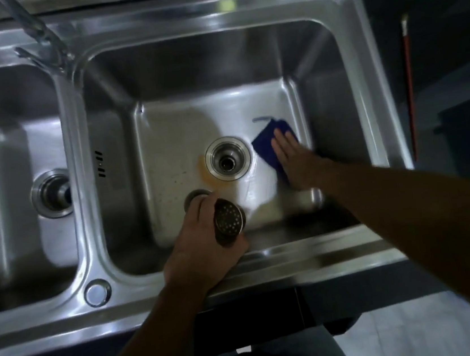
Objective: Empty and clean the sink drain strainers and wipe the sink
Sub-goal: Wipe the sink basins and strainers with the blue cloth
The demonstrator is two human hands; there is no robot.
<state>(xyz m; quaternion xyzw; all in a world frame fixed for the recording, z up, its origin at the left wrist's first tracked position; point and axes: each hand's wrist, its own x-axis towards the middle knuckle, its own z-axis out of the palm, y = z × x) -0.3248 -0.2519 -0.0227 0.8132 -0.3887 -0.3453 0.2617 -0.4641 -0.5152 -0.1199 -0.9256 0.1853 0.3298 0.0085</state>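
Right hand (291,156) lies flat, fingers together, pressing a blue cloth (267,147) on the right basin (185,119) floor, just right of the open drain (228,158). Left hand (203,241) has its fingers clamped on a perforated strainer (228,218) near the front wall. Judgement: firm overlapping strokes suit the brown stain (207,178) beside the drain. Steep walls close in right and front; open floor lies to the left. Left basin drain (52,194) looks untouched

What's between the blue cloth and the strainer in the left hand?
Head view: only bare wet basin floor between blue cloth and strainer; the open drain sits just beyond.
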